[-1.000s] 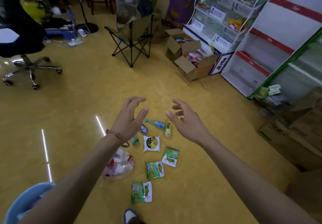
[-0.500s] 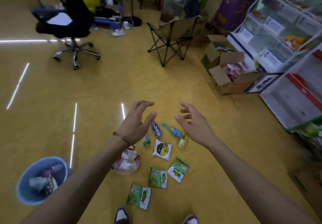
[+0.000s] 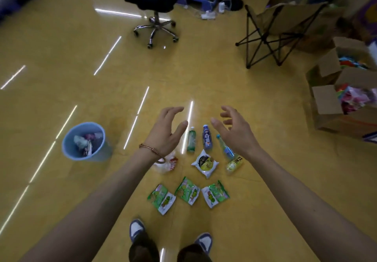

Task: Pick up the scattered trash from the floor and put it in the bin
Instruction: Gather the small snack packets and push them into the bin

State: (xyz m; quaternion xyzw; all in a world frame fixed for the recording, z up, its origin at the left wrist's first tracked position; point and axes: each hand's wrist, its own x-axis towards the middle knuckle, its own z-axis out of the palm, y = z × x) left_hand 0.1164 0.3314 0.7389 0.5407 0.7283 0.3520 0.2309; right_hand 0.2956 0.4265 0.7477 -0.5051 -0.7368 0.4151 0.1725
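Observation:
Trash lies on the yellow floor ahead of my feet: a green bottle [image 3: 191, 141], a dark blue bottle [image 3: 207, 137], a light blue bottle [image 3: 224, 147], a yellow-green bottle [image 3: 234, 164], a round-printed white packet [image 3: 205, 163], three green snack packets [image 3: 162, 198] [image 3: 188, 193] [image 3: 215, 195] and a crumpled clear bag [image 3: 166, 164] partly hidden by my left wrist. The blue bin [image 3: 67, 149] stands to the left with trash inside. My left hand [image 3: 166, 133] and right hand [image 3: 234, 131] hover above the bottles, fingers spread and loosely bent, holding nothing.
A black office chair [image 3: 155, 7] stands at the back, a folding camp chair [image 3: 285, 27] at the back right. Open cardboard boxes [image 3: 330, 102] with colourful items sit at the right edge. My shoes [image 3: 136, 229] are at the bottom.
The view has swung left and down, so the bin and my feet come fully into sight. Both hands keep the same spread pose above the trash.

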